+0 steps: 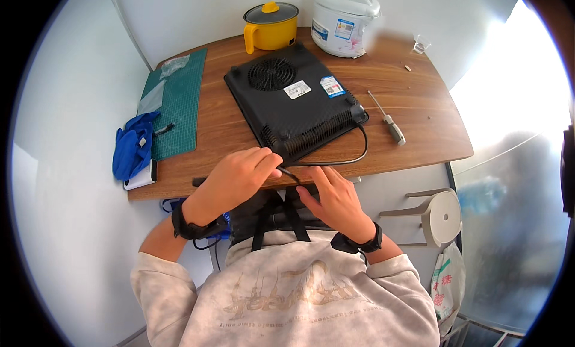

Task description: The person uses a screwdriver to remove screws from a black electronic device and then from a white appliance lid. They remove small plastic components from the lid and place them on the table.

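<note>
My L hand pinches the cord, fingers curled; R hand half-open at it, can't tell if gripping. Best leave slack nr the appliance, no tugging.

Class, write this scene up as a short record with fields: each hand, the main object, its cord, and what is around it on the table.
Left hand: left hand pinches the black cord
Right hand: right hand at the cord; grip unclear
Main object: flat black appliance, fan grille facing up
Cord: leaves the appliance's near right corner, loops toward the hands
Right: screwdriver
Left: green mat
Behind: yellow pot, white cooker
</note>
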Demonstrator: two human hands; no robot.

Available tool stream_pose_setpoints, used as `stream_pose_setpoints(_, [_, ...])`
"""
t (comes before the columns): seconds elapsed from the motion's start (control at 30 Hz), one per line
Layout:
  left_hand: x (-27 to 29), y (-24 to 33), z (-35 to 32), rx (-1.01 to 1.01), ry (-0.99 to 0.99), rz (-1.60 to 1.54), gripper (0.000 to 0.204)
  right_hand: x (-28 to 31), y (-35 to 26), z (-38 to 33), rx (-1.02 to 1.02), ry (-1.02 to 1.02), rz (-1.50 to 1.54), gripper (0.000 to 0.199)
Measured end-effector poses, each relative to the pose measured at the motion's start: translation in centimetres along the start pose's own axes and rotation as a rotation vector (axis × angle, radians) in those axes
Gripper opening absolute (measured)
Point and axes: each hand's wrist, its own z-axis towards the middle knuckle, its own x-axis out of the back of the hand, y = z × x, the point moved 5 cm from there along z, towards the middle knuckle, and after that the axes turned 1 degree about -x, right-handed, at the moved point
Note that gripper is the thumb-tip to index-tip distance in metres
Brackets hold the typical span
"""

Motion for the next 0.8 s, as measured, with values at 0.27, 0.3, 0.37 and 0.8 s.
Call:
stream_pose_setpoints(0.27, [1.0,0.1,4.3,-0.035,0.048,-0.306,0.020,-0.5,1.5,-0.2,-0.160,-0.096,0.426,0.028])
stream_pose_setpoints(0.3, [1.2,-0.2,5.1,-0.055,0.037,-0.289,0.020,-0.2,2.0,-0.1,-0.192,-0.092,0.464,0.027])
stream_pose_setpoints(0.37, [2.0,-0.7,7.0,-0.099,0.012,-0.259,0.021,0.7,2.6,0.5,-0.261,-0.079,0.538,0.024])
stream_pose_setpoints(0.8, [-1.9,-20.1,15.0,0.375,-0.201,-0.121,0.022,1.5,8.4,-1.2,-0.514,-0.156,0.452,0.060])
